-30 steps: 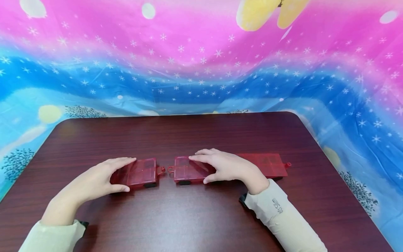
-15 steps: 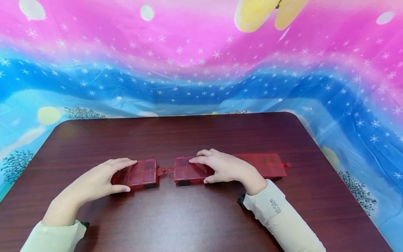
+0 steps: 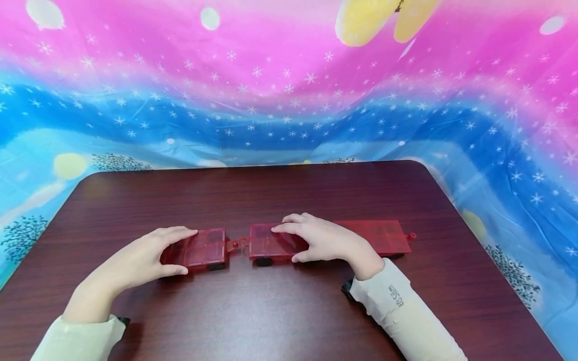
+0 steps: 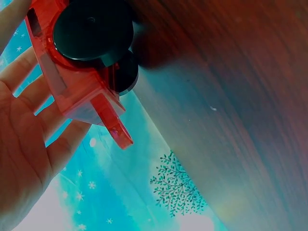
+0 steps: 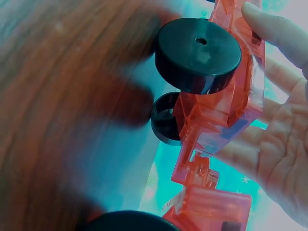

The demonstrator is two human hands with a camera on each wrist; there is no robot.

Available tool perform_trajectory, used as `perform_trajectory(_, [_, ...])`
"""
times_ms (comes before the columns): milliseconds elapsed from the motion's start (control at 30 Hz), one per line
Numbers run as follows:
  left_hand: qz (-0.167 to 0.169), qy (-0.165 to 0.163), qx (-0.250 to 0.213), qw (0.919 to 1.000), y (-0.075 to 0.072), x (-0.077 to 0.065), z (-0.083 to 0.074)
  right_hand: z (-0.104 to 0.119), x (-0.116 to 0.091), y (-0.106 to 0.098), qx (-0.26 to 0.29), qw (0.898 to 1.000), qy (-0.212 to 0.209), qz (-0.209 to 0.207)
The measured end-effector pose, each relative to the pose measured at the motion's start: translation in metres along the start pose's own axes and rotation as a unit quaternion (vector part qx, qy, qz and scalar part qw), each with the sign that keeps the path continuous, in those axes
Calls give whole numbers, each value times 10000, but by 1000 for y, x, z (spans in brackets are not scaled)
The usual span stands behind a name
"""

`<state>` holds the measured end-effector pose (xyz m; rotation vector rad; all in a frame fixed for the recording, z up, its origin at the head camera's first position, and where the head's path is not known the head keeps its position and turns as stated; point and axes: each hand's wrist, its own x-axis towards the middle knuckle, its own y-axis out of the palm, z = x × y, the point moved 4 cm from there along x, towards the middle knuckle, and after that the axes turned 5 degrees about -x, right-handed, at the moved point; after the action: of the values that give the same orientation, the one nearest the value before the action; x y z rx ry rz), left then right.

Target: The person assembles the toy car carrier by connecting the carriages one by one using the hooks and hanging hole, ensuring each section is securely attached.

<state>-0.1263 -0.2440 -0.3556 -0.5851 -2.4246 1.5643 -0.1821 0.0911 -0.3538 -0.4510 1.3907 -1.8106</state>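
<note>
In the head view my left hand (image 3: 135, 258) grips the left translucent red toy car (image 3: 211, 245) from its two long sides, thumb at the near side and fingers at the far side. My right hand (image 3: 327, 240) holds the middle red toy car (image 3: 266, 241) the same way, its palm hiding the rear half. Between the two cars, the left one's peg (image 3: 232, 244) stands right at the middle one's ring (image 3: 244, 242). Black wheels (image 4: 94, 31) and a rear ring (image 4: 115, 127) show on the left car in the left wrist view.
A third red toy car (image 3: 384, 236) stands at the right end, joined to the middle car by a red coupling (image 5: 197, 171) seen in the right wrist view. The dark brown table (image 3: 271, 190) has a snowflake-patterned cloth (image 3: 289, 85) hanging behind it.
My left hand has slid the left car slightly to the right, so the gap between its peg and the middle car's ring has closed. The right hand stays about where it was.
</note>
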Motion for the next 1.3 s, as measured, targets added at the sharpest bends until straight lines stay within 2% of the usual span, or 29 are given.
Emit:
perform_trajectory(233, [-19, 53, 1, 10000, 1, 2, -2, -2, -2, -1, 102, 9998, -114, -120])
perform_trajectory(467, [14, -34, -8, 10000, 2, 5, -5, -1, -3, -2, 193, 9995, -186, -144])
perform_trajectory(1300, [34, -8, 37, 10000, 5, 9, -9, -4, 0, 2, 133, 9997, -156, -155])
